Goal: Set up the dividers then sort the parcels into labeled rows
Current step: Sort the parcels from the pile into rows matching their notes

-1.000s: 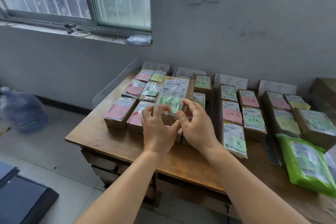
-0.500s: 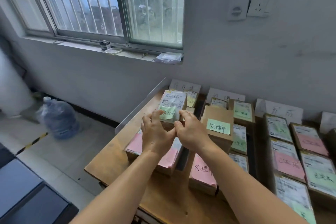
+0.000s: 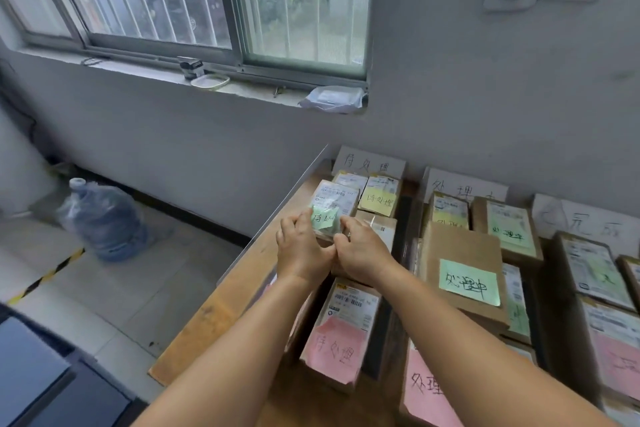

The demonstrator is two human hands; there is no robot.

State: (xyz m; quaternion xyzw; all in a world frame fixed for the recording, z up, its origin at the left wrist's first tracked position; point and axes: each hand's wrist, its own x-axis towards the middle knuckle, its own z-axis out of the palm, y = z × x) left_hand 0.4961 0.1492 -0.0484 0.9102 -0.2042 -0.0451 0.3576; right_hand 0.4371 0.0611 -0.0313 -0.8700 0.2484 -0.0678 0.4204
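Both hands gripped one small parcel point(image 3: 333, 206) with a green note point(image 3: 325, 218) on its near end: the left hand point(image 3: 302, 250) curled round its left near corner, the right hand point(image 3: 360, 250) round its right near corner, thumbs touching between them. The parcel sat at the far end of the leftmost row, just beside a parcel with a yellow note point(image 3: 378, 200) on its right and just before the white row label card point(image 3: 370, 162) propped against the wall.

Left of that row a clear divider sheet point(image 3: 277, 218) stood upright along the counter point(image 3: 214, 319), with a bare strip of wood between it and the counter's left edge. Near the person in the same row lay a parcel with a pink note point(image 3: 341, 333). A dark divider strip point(image 3: 398, 253) separated this row from the next, where a large brown box point(image 3: 460, 270) carrying a green note stood higher than its neighbours. Rows further right were packed edge to edge. Beyond the counter's left edge the floor lay open, with a water jug point(image 3: 104, 218) by the wall.
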